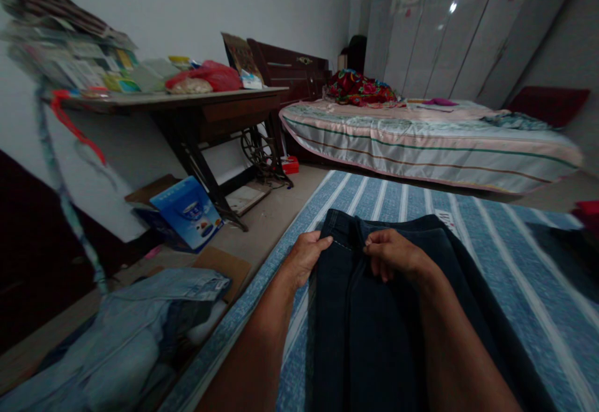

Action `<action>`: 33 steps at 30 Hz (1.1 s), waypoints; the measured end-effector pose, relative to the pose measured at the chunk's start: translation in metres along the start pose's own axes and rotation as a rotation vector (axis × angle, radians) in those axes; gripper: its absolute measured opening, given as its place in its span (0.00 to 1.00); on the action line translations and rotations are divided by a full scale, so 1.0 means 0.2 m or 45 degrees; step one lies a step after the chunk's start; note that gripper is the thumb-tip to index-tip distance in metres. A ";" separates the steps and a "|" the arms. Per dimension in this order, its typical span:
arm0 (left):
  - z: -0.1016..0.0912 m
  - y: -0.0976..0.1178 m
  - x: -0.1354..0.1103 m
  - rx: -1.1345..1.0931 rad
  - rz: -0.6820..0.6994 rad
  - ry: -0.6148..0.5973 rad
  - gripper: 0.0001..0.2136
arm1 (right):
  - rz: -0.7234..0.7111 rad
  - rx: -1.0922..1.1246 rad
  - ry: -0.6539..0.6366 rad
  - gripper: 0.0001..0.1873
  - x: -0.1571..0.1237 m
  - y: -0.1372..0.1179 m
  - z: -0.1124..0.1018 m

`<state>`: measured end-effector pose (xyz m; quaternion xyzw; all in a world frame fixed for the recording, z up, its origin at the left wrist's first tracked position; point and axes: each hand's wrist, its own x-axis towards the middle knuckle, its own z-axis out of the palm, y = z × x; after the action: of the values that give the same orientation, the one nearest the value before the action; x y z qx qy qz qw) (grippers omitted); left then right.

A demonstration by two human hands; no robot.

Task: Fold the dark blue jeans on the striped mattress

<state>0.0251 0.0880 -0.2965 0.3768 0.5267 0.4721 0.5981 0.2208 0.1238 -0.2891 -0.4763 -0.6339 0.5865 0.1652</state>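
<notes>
A pair of dark blue jeans [374,324] lies spread on a blue-and-white striped mattress [393,196], with its waistband away from me. My left hand [306,255] grips the left edge just below the waistband, thumb on top of the cloth. Near the middle of the waist, my right hand [393,253] pinches a fold of the jeans between thumb and fingers. A dark raised fold runs down from that pinch. A small white label [444,218] shows beside the waistband's far right part.
Light blue jeans [135,324] are heaped at the lower left, near a blue printed box [189,212]. A cluttered sewing machine table [210,103] stands against the wall. Beyond the mattress is a bed [397,137]; dark clothing [571,250] lies at the right.
</notes>
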 end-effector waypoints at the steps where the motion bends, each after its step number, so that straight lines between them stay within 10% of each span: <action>1: 0.00 0.00 0.00 -0.006 -0.003 0.006 0.08 | -0.002 -0.002 0.001 0.02 0.00 0.00 0.00; 33: 0.00 -0.06 0.09 0.171 0.146 0.246 0.16 | -0.001 -0.046 0.025 0.04 0.02 -0.03 0.03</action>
<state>0.0280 0.1014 -0.3120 0.3983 0.5899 0.5034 0.4898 0.2110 0.1239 -0.2866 -0.4845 -0.6430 0.5703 0.1630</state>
